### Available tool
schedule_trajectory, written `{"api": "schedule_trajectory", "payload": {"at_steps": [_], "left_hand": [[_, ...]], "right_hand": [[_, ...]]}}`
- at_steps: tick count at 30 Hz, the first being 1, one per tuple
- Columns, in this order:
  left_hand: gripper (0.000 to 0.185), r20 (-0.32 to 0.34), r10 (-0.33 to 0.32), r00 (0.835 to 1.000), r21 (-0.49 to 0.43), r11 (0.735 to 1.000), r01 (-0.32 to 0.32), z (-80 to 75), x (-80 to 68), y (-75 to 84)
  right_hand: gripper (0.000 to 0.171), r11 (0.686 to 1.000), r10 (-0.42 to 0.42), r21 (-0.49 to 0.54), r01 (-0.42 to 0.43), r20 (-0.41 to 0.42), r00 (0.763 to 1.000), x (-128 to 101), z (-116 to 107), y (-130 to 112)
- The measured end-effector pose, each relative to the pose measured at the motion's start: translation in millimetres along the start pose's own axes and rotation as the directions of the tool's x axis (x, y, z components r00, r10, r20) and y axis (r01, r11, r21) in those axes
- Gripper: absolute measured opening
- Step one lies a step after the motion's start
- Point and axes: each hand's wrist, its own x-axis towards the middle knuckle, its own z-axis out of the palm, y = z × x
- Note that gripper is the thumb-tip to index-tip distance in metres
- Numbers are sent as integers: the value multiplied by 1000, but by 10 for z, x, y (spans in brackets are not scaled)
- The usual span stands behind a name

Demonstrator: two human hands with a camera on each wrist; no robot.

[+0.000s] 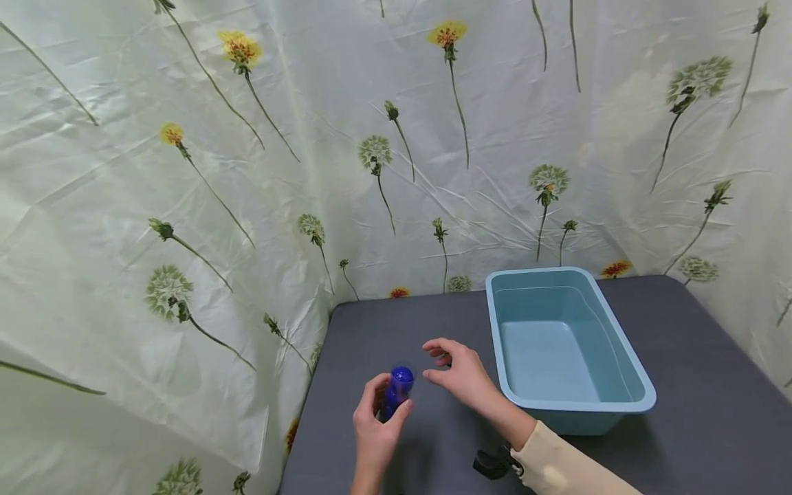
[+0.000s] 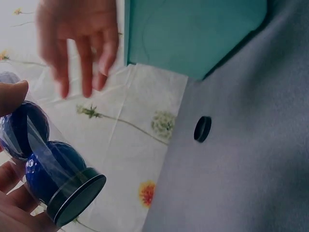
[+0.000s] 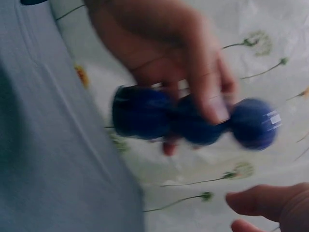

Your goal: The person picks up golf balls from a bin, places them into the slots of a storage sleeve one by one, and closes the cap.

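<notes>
A clear tube of dark blue balls (image 1: 397, 390) is held up over the grey table's (image 1: 693, 399) left part by my left hand (image 1: 386, 407), fingers and thumb curled round it. In the left wrist view the tube (image 2: 46, 159) ends in a black cap (image 2: 77, 199), with two balls showing inside. The right wrist view shows the tube (image 3: 193, 121) blurred, with the left hand's fingers (image 3: 203, 82) across it. My right hand (image 1: 436, 365) hovers just right of the tube's top, fingers spread and relaxed, holding nothing. It appears blurred in the left wrist view (image 2: 82, 46).
A light blue plastic tub (image 1: 643, 402) stands to the right of the hands with nothing inside it. A small black round disc (image 2: 203, 129) lies on the table near the tub's corner. A flower-printed sheet (image 1: 185, 206) hangs behind and to the left of the table.
</notes>
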Motion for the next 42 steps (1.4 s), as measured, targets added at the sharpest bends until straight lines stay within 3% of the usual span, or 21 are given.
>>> {"api": "schedule_trajectory", "payload": {"at_steps": [8, 12, 16, 21, 25, 35, 42], "left_hand": [[52, -21, -12, 1000, 17, 1000, 13, -53, 10, -48], [51, -16, -16, 1000, 6, 1000, 16, -44, 2, -53], [53, -14, -38, 999, 8, 999, 38, -46, -4, -47], [53, -5, -49, 999, 2, 999, 49, -54, 1, -33], [53, -2, -45, 999, -8, 999, 45, -55, 2, -47], [50, 1, -36, 999, -44, 998, 36, -28, -21, -69], [51, 1, -40, 999, -40, 998, 40, -6, -19, -60]], "right_hand": [[38, 996, 84, 17, -82, -146, 986, 296, 414, 294], [40, 991, 93, -74, -114, -248, 964, 421, 530, 574], [46, 966, 99, -197, -167, -313, 945, 496, 568, 876], [58, 923, 101, -336, -189, -263, 960, 517, 556, 1113], [65, 891, 63, -435, -132, -171, 983, 492, 569, 1215], [38, 841, 1, -537, -73, -134, 991, 376, 570, 1310], [40, 830, -9, -555, -54, -111, 994, 356, 507, 1292]]}}
